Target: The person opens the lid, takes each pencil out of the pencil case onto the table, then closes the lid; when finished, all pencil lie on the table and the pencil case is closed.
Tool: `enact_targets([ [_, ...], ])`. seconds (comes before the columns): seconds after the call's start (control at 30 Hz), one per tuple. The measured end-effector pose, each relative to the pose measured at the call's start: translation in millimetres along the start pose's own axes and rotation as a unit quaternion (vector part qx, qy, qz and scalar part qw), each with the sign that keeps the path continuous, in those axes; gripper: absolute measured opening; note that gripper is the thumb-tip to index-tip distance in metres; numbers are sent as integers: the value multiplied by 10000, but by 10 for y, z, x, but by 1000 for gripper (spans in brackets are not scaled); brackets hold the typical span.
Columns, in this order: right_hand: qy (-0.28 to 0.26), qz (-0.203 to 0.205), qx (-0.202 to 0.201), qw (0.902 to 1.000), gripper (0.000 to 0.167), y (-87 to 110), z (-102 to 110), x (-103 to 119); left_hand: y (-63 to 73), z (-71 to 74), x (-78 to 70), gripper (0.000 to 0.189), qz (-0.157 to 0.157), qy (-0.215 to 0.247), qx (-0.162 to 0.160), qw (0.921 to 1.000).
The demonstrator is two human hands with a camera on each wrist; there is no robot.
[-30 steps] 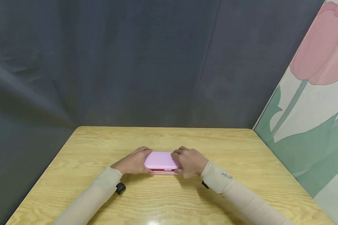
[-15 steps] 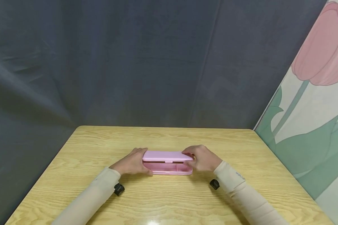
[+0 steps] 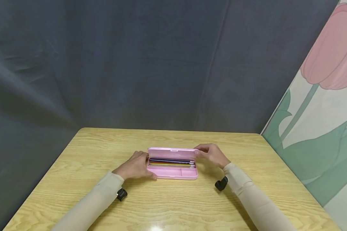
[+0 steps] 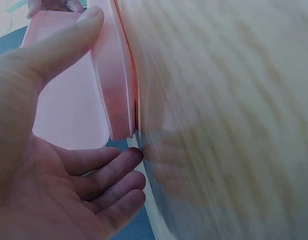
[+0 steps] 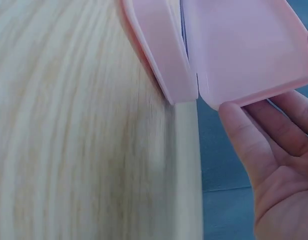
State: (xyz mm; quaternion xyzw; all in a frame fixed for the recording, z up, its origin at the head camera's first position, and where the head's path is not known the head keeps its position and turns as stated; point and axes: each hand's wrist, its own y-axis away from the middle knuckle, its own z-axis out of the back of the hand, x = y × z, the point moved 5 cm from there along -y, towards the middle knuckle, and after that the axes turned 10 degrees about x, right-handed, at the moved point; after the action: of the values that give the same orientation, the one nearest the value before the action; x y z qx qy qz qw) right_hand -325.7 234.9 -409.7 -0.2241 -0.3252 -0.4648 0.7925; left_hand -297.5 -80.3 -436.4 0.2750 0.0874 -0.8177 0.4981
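Note:
A pink pencil case (image 3: 167, 173) lies on the table with its lid (image 3: 172, 153) raised at the back. Several pencils (image 3: 172, 163) lie side by side in the rear of the case, while the front section shows a small divider. At the left end my left hand (image 3: 135, 167) holds the case, thumb at the front corner and fingers toward the back. The left wrist view shows that thumb (image 4: 68, 45) over the end of the base. My right hand (image 3: 215, 156) pinches the lid's right end; in the right wrist view the thumb (image 5: 246, 140) touches the lid's corner.
The wood-grain table (image 3: 173, 205) extends around the case. Behind it hangs a dark curtain (image 3: 150, 64). On the right is a wall panel (image 3: 321, 128) painted with a pink tulip.
The pencil case lid has swung up and back from nearly closed, and the pencils have come into view. My right hand has moved right and away with the lid; the left hand stays nearly in place.

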Motion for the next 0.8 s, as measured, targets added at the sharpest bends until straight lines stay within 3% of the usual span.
enact_targets([
  [0.1, -837, -97, 77, 9964, 38, -33, 6, -78, 1, -4, 3, 87, 16, 6, 18, 10000],
  [0.2, -1630, -111, 156, 9864, 41, -75, 3, -154, -9, -15, 13, 85, 83, 48, 18, 10000],
  [0.33, -2268, -236, 118, 9736, 41, -151, -9, -262, -20, -19, 8, 86, 24, 177, -5, 9998],
  [0.53, -2617, -712, -89, 9625, 32, -270, -33, -419, -9, -4, -16, 86, 19, 235, -20, 9997],
  [0.8, -2573, -1167, -348, 9586, 21, -367, -50, -490, -14, -1, -26, 88, 83, 175, 33, 9998],
])
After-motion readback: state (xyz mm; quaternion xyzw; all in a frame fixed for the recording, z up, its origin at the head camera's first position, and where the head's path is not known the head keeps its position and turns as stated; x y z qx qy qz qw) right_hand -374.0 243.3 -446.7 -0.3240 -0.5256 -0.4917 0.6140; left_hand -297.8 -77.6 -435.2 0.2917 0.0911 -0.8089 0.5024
